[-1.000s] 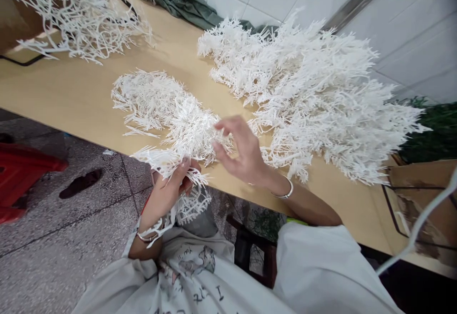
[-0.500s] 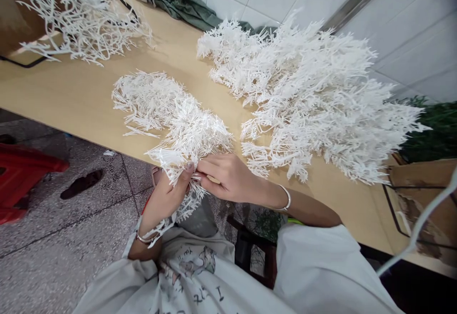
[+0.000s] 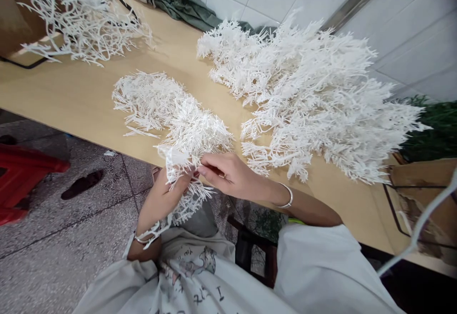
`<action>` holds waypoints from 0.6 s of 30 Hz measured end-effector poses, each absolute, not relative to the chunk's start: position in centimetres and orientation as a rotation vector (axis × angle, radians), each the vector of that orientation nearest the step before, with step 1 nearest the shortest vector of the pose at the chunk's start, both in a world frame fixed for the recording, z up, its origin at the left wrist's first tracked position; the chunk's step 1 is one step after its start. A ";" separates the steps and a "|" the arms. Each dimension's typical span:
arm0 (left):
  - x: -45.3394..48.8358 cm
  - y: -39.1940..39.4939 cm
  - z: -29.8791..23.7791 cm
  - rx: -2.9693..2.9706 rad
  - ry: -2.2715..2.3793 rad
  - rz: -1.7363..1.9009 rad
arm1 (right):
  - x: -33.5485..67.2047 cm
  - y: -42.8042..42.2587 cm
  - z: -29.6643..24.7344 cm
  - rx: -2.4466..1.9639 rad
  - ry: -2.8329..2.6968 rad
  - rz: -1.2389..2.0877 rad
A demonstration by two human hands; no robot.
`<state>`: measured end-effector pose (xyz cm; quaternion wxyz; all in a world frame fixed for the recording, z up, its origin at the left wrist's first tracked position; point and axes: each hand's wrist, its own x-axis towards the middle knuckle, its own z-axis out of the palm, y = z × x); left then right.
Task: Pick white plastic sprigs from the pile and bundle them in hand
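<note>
Between my hands, at the table's near edge, is a white branching plastic sprig [image 3: 189,204] with many thin tips. My left hand [image 3: 167,192] is closed around it, and parts of the sprig stick out above and below the fingers, with strands trailing over the wrist. My right hand [image 3: 224,173] has thumb and fingers pinched together close to the left fingertips; whatever lies in that pinch is too small to make out. Just beyond my hands lies a pile of short white plastic pieces [image 3: 171,109].
A large heap of white branching sprigs [image 3: 314,95] covers the table's [image 3: 71,92] right side. Bare white stems [image 3: 89,23] lie at the far left. Dark green cloth [image 3: 182,6] rests by the tiled wall. A red stool [image 3: 28,171] and a slipper [image 3: 82,184] are on the floor.
The sprig in my left hand has turned, and its upper part has shifted slightly right. My left hand has tilted a little. The right hand has drawn slightly apart from it.
</note>
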<state>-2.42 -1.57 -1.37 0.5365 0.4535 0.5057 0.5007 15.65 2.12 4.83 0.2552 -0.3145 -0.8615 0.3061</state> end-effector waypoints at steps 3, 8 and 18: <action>-2.4 -1.4 -0.9 1.223 1.222 1.164 | 15.6 1.9 4.9 -0.947 -2.151 1.131; -2.0 -1.3 -0.4 1.131 1.082 1.118 | 15.4 1.6 5.1 -0.937 -1.854 1.634; -0.4 -0.9 0.2 0.550 0.573 0.803 | 15.5 1.6 5.3 -0.636 -1.615 2.118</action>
